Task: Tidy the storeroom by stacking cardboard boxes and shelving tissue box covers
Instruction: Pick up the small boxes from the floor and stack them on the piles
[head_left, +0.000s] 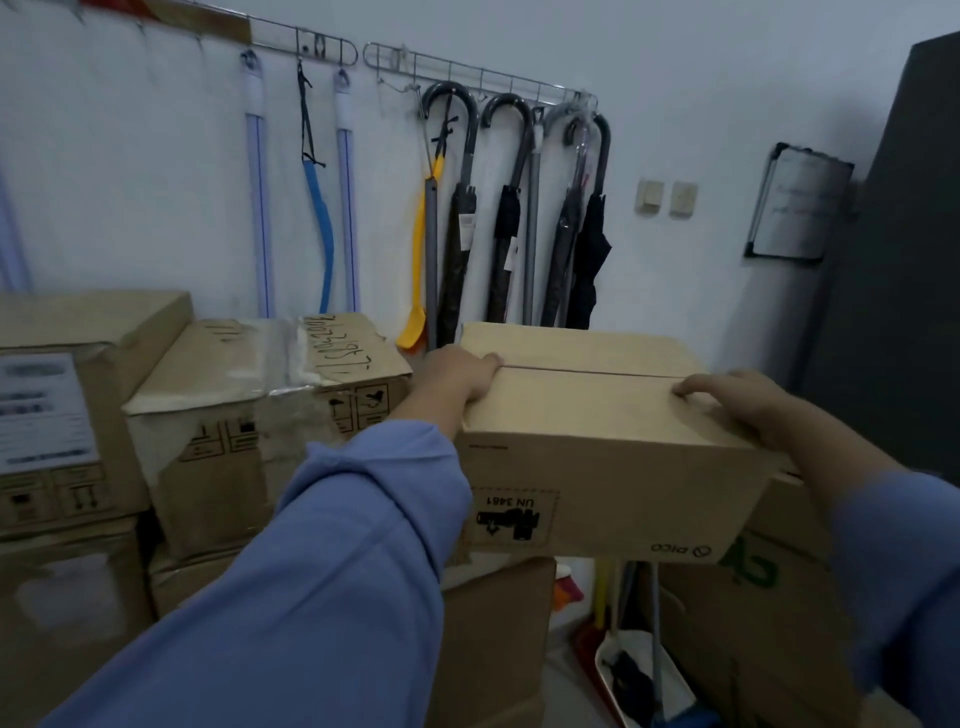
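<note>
A pale wall (156, 182) carries wire hook rails (483, 73) hung with dark umbrellas (460, 234), two switches (667, 197) and a whiteboard (795, 208) beside a dark cabinet (904, 234).

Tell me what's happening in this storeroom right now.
A person in blue sleeves holds a cardboard box with both hands: the left hand grips its left top edge, the right hand its right one. Its printing reads upside down. It sits above lower cartons; whether it rests on them cannot be told. More taped boxes stand stacked at the left, and umbrellas hang on the wall behind.
</note>
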